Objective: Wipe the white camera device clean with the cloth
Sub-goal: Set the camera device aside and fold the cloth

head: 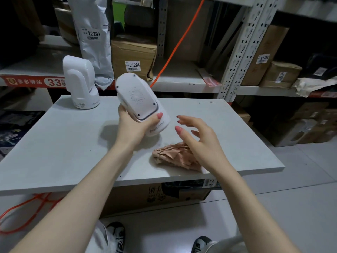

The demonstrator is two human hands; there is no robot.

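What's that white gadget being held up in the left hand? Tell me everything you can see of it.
The white camera device looks like smooth, glossy plastic with a rounded, oblong body. Its flat face is turned toward the viewer, showing a circular pattern of tiny holes, small dark screw dots near the corners and a dark curved seam along the lower edge. Small printed markings sit on its rounded base. It is lifted off the table, tilted with the top leaning left. The left hand grips its lower part, thumb across the front. Nothing else touches it.
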